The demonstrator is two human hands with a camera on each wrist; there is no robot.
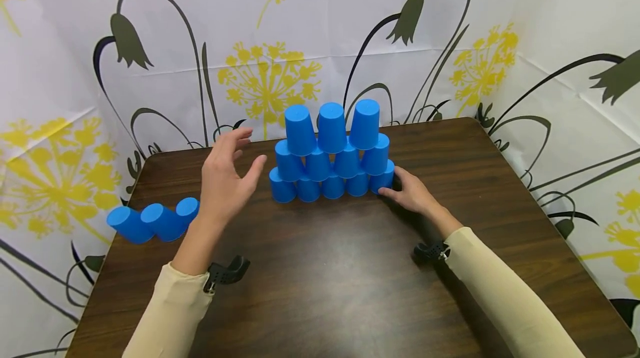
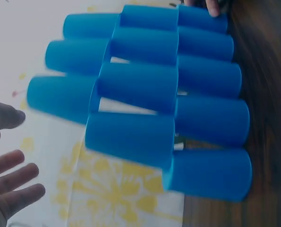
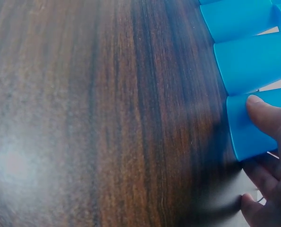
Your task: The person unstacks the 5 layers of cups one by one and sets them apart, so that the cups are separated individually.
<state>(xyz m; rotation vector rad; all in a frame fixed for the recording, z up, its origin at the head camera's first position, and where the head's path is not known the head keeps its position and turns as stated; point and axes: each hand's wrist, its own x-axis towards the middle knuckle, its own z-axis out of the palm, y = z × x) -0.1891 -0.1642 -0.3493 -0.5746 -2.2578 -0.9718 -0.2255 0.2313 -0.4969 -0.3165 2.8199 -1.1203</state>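
Note:
Blue plastic cups, all upside down, form a stepped stack on the table. Its bottom row (image 1: pixel 333 187) and second row (image 1: pixel 317 167) hold several cups each, and three cups make the top row (image 1: pixel 332 127). My right hand (image 1: pixel 414 194) grips the rightmost bottom cup (image 3: pixel 249 135), thumb on its front and fingers around its far side, partly hidden. To the left of the stack my left hand (image 1: pixel 225 177) is raised, empty, its fingers spread and thumb apart. The left wrist view shows that hand (image 2: pixel 8 194) near the top row without touching it.
Three more upside-down blue cups (image 1: pixel 162 222) stand side by side at the table's left edge, the rightmost partly behind my left forearm. The dark wooden table (image 1: pixel 325 280) ends at a flower-patterned cloth (image 1: pixel 300 24) behind the stack.

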